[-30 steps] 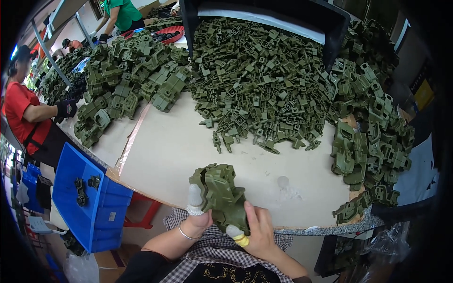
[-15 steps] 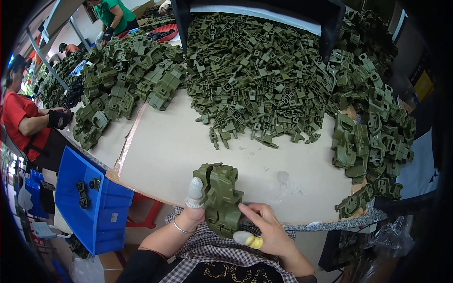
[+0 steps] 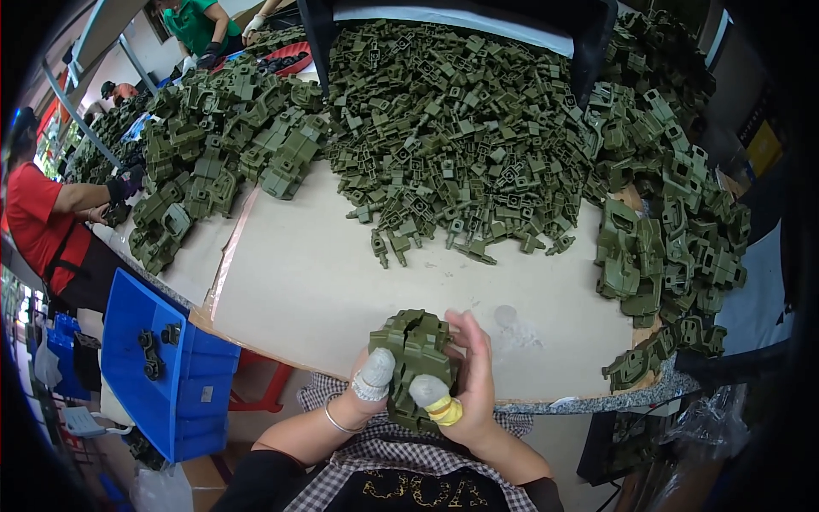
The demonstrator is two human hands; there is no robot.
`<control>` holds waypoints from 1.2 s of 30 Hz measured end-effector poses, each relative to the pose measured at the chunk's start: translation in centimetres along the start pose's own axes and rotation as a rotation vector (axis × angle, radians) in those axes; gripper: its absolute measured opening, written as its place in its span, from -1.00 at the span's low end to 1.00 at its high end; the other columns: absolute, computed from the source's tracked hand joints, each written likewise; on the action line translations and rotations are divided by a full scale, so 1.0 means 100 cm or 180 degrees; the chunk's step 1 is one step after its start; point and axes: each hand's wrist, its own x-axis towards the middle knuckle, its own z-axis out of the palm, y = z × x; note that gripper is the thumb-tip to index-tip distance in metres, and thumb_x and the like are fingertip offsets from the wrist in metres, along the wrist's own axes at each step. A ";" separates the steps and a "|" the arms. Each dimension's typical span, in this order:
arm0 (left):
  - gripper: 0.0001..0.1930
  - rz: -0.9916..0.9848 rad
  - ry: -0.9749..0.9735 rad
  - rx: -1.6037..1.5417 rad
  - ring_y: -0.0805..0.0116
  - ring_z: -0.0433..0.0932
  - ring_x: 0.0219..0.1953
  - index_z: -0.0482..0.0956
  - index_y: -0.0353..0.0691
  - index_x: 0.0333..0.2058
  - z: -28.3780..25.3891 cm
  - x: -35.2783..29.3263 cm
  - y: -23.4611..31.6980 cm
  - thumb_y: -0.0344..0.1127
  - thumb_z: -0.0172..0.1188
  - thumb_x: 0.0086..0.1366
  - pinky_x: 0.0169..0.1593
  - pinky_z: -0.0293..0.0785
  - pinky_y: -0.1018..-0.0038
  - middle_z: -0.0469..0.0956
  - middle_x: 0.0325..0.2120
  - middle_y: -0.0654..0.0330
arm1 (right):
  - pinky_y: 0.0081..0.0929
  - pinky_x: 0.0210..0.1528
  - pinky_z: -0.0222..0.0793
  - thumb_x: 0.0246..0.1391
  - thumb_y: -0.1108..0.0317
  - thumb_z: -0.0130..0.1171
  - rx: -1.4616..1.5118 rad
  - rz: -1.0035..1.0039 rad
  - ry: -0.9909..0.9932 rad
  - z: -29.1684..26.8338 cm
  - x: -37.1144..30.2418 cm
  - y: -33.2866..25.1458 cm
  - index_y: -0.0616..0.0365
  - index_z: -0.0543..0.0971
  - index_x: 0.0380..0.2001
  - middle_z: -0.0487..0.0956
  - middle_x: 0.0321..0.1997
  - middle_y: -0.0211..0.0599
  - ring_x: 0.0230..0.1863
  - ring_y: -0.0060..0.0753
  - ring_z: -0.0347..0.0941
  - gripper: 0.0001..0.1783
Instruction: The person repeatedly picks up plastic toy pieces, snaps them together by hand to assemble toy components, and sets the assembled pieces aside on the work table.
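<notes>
An olive-green moulded plastic part point(image 3: 415, 343), blocky with a dark seam running along its length, is held over the table's near edge, close to my body. My left hand point(image 3: 368, 394) grips its left side, the thumb in a white cover pressed on top. On the other side my right hand point(image 3: 474, 388) wraps round it, its thumb covered in white with yellow tape and lying on the part. My right fingertips show at the far right edge; most left fingers are hidden underneath.
A big heap of small green pieces point(image 3: 461, 136) fills the table's far middle. Larger green parts are piled at left point(image 3: 213, 162) and right point(image 3: 674, 222). A blue bin point(image 3: 183, 375) stands lower left. A person in red point(image 3: 43, 205) and one in green point(image 3: 192, 26) work at left.
My right hand has moved up and inward, bringing its thumb onto the part. The part has turned and shifted slightly right. The person in red has reached forward.
</notes>
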 end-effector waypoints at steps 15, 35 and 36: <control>-0.61 0.0384 0.0556 0.0710 0.38 0.35 -0.01 0.25 -0.31 0.02 0.005 -0.004 -0.010 -0.28 0.00 0.25 0.07 0.25 0.45 0.37 -0.05 0.13 | -0.29 0.26 -0.11 -0.02 0.51 -0.03 -0.0469 -0.0217 -0.0423 -0.005 0.010 -0.001 0.23 -0.08 0.23 0.03 0.24 0.02 0.28 -0.07 -0.05 -0.25; -0.58 0.0770 0.0448 0.0981 0.33 0.33 0.03 0.22 -0.31 0.04 0.008 -0.018 -0.014 -0.40 0.01 0.21 0.10 0.21 0.44 0.35 -0.03 0.11 | -0.43 0.11 0.10 -0.05 0.51 0.01 -0.0886 0.0133 -0.0106 0.002 0.005 -0.021 0.27 0.22 0.11 0.25 -0.01 -0.12 0.03 -0.24 0.22 -0.43; -0.58 0.0761 0.0442 0.0972 0.33 0.33 0.03 0.22 -0.31 0.04 0.009 -0.018 -0.014 -0.40 0.01 0.21 0.10 0.21 0.44 0.35 -0.03 0.11 | -0.43 0.10 0.11 -0.04 0.50 0.02 -0.0910 0.0220 -0.0066 0.002 0.005 -0.021 0.27 0.21 0.11 0.25 -0.02 -0.12 0.02 -0.23 0.23 -0.43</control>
